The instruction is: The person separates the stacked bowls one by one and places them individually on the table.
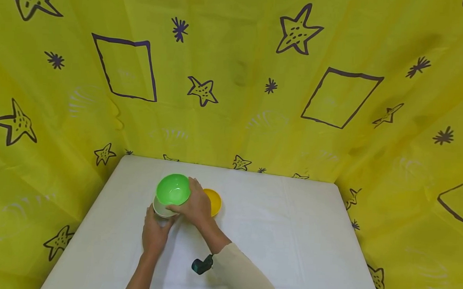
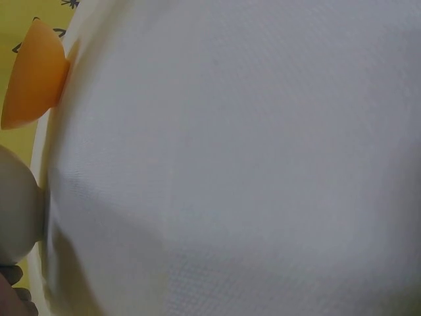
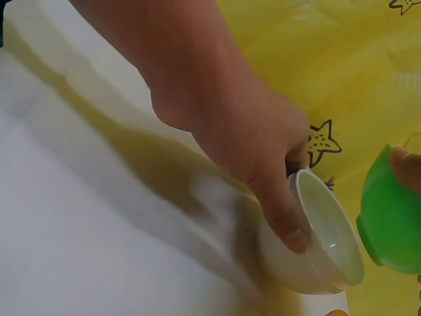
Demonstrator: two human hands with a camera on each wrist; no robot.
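Now, right hand: the right hand (image 1: 196, 208) grips the green bowl (image 1: 173, 189) at its near rim, fingers curled over the edge; in the right wrist view one fingertip (image 3: 406, 168) shows on the rim of the green bowl (image 3: 391, 220).
Left hand: the left hand (image 1: 155, 232) holds the white bowl (image 1: 160, 209), its thumb (image 3: 284, 220) pressed against the outer wall near the rim and the other fingers wrapped behind it, as the right wrist view shows (image 3: 230, 125).
Green bowl: held tilted, its opening facing up and towards the camera in the head view, just above and partly over the white bowl; whether the two touch cannot be told.
White bowl: tipped on its side in the right wrist view (image 3: 322, 243), low over the table (image 1: 289, 235), under the green bowl's near edge.
Yellow bowl: the yellow bowl (image 1: 214, 201) stands on the table just beside the right hand, partly hidden by it; in the left wrist view it shows as an orange-yellow shape (image 2: 36, 76) at the picture's edge.
Table: covered in white cloth, with both bowls and hands towards its far left part.
Surround: a yellow sheet (image 1: 235, 75) printed with dark stars and squares rises behind and beside the table.
Sleeve: a pale sleeve (image 1: 244, 276) covers the right forearm, with a dark wrist camera (image 1: 202, 264) strapped near it.
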